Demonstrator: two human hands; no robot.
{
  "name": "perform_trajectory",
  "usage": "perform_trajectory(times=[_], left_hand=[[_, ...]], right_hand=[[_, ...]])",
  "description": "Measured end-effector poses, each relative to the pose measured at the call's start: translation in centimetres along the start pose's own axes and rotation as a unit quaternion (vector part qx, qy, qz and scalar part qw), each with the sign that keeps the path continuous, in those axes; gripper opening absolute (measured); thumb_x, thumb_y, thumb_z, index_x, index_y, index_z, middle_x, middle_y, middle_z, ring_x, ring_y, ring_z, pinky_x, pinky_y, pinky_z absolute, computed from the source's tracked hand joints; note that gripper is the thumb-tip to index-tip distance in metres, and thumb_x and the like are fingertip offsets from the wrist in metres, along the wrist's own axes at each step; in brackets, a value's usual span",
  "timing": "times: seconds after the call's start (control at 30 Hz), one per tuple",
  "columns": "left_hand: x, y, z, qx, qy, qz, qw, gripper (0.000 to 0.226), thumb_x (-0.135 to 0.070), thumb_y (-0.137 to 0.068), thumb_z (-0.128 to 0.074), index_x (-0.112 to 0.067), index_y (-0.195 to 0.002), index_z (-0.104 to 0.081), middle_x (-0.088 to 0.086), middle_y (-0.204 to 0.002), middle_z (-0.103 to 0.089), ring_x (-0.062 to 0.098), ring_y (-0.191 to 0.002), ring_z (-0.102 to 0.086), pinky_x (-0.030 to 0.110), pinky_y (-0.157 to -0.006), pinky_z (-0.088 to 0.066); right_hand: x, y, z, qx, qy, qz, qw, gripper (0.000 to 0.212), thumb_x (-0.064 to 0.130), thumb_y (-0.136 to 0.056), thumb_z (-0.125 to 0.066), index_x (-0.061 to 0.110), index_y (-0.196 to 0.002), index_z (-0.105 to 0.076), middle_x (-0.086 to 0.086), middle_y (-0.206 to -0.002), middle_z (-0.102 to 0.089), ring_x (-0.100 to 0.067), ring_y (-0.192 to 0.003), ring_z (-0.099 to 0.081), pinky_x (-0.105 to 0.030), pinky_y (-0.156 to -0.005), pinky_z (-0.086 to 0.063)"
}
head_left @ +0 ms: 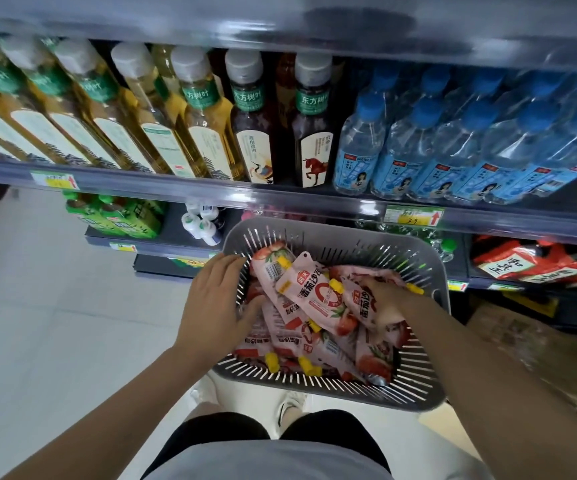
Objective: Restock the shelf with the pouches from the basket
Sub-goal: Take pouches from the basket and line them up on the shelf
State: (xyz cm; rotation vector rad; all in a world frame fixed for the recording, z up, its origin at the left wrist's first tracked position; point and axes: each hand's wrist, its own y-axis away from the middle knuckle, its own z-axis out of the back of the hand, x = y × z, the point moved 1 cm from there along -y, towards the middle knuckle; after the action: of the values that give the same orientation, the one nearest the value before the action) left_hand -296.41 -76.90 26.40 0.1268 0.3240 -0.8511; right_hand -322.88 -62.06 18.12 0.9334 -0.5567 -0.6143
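Grey slatted basket, held below the drinks shelf: full of pink tomato-sauce pouches with yellow caps. Left hand clasps the basket's left rim, thumb inside. Right hand is down among the pouches, fingers curled onto one; firmness of hold unclear.
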Motion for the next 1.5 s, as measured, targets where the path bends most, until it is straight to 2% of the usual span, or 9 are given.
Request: perform_trajectory(times=[0.27,0.57,0.73,0.83,0.9,1.03,1.17,1.33,1.5], left_hand=[[-1.1,-0.7,-1.0,0.040,0.035,-0.026,0.998,0.055,-0.043,-0.085,-0.056,-0.012,-0.130,-0.052,0.005,-0.124,-0.057,0.024,-0.113,-0.054,0.039,-0.097,-0.045],[-3.1,-2.5,-6.5,0.259,0.064,0.181,0.947,0.067,-0.066,-0.074,-0.059,-0.012,-0.110,-0.042,0.003,-0.099,-0.063,0.023,-0.088,-0.063,0.032,-0.069,-0.051],[-5.1,-4.6,-9.6,0.171,0.271,0.346,0.882,0.047,-0.033,-0.092,-0.057,-0.002,-0.125,-0.045,0.010,-0.105,-0.063,0.026,-0.091,-0.061,0.031,-0.075,-0.050],[-5.6,-4.9,-9.7,0.106,0.295,0.338,0.888,0.012,-0.014,-0.096,-0.050,-0.013,-0.105,-0.058,0.008,-0.102,-0.066,0.023,-0.081,-0.061,0.026,-0.064,-0.046],[-5.6,-5.3,-9.8,0.093,0.320,0.323,0.886,0.016,-0.010,-0.095,-0.048,-0.010,-0.100,-0.063,0.011,-0.099,-0.069,0.024,-0.079,-0.062,0.031,-0.066,-0.048],[-7.1,-6.0,-10.3,0.216,0.295,0.315,0.876,0.028,-0.034,-0.095,-0.051,-0.007,-0.092,-0.058,0.013,-0.081,-0.062,0.032,-0.081,-0.063,0.035,-0.071,-0.049],[-8.5,-6.4,-13.8,0.241,0.401,0.409,0.784,0.054,-0.053,-0.079,-0.068,-0.004,-0.099,-0.057,0.013,-0.086,-0.068,0.030,-0.075,-0.068,0.040,-0.070,-0.059],[-9.1,-6.9,-16.1,0.188,0.444,0.460,0.745,0.035,-0.019,-0.088,-0.060,0.003,-0.115,-0.054,0.018,-0.093,-0.064,0.035,-0.088,-0.067,0.051,-0.077,-0.058],[-8.7,-7.1,-9.4,0.289,0.256,0.227,0.894,0.017,-0.012,-0.090,-0.057,-0.002,-0.077,-0.054,0.012,-0.072,-0.058,0.025,-0.063,-0.056,0.030,-0.057,-0.044]], right_hand=[[0.3,0.6,-1.3,-0.094,0.015,0.031,0.995,0.135,0.038,-0.052,-0.091,0.023,-0.153,-0.003,-0.008,-0.155,-0.028,-0.029,-0.140,-0.030,-0.039,-0.109,-0.038],[-0.5,2.8,-1.5,-0.189,-0.251,0.050,0.948,0.087,0.031,-0.061,-0.085,0.017,-0.127,-0.031,-0.004,-0.114,-0.053,-0.023,-0.109,-0.054,-0.040,-0.089,-0.051],[-0.2,4.5,-1.4,-0.232,-0.300,0.084,0.921,0.074,0.027,-0.062,-0.085,0.019,-0.116,-0.036,-0.003,-0.108,-0.054,-0.020,-0.102,-0.055,-0.040,-0.087,-0.051],[-0.6,5.1,-1.6,-0.252,-0.307,0.064,0.916,0.077,0.034,-0.061,-0.084,0.019,-0.115,-0.032,-0.003,-0.109,-0.051,-0.021,-0.102,-0.054,-0.040,-0.088,-0.050],[-1.0,5.2,-1.8,-0.263,-0.319,0.054,0.909,0.079,0.041,-0.059,-0.083,0.020,-0.113,-0.030,-0.004,-0.112,-0.049,-0.022,-0.105,-0.052,-0.040,-0.090,-0.048],[-1.5,5.4,-2.5,-0.258,-0.346,0.031,0.901,0.078,0.040,-0.060,-0.083,0.020,-0.113,-0.030,-0.005,-0.113,-0.050,-0.023,-0.106,-0.052,-0.043,-0.091,-0.049],[-2.0,6.0,-3.2,-0.247,-0.376,0.013,0.893,0.077,0.041,-0.059,-0.081,0.020,-0.113,-0.031,-0.005,-0.110,-0.052,-0.023,-0.100,-0.055,-0.045,-0.085,-0.053],[-2.1,6.3,-4.2,-0.258,-0.396,0.006,0.881,0.094,0.056,-0.041,-0.074,0.019,-0.118,-0.035,-0.005,-0.113,-0.054,-0.024,-0.101,-0.058,-0.046,-0.085,-0.054],[-2.4,5.7,-4.6,-0.287,-0.413,-0.004,0.864,0.093,0.057,-0.039,-0.074,0.013,-0.117,-0.047,-0.009,-0.105,-0.059,-0.027,-0.094,-0.064,-0.043,-0.078,-0.058]])
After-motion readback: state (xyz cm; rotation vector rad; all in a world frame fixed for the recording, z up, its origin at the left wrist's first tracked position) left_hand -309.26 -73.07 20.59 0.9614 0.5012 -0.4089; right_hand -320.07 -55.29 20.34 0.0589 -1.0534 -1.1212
